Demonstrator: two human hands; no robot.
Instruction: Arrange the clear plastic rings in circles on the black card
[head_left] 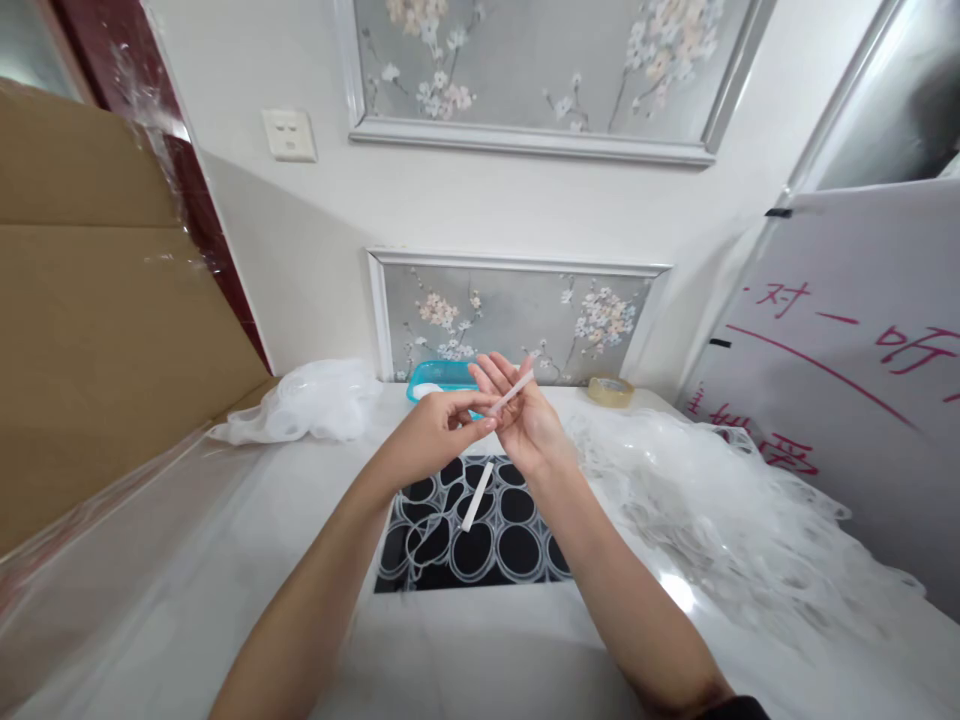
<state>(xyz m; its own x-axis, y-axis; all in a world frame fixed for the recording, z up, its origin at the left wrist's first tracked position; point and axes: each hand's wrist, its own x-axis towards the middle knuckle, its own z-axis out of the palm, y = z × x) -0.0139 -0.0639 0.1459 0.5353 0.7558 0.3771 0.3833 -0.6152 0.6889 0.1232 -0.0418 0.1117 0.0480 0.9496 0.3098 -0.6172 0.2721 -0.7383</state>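
Observation:
Above a white table (247,520), my left hand (436,428) pinches the lower end of a thin white stick (512,391). The stick lies across the palm of my right hand (520,412), whose fingers are stretched out and spread, palm up. A second white stick (477,495) lies on a black mat (480,530) patterned with white rings, just below both hands.
A pile of clear plastic sleeves (712,500) spreads over the table's right side. A crumpled clear bag (315,400) lies at the back left beside a blue tray (439,378). A tape roll (609,389) sits by the wall. Cardboard (90,330) stands left, a whiteboard (847,370) right.

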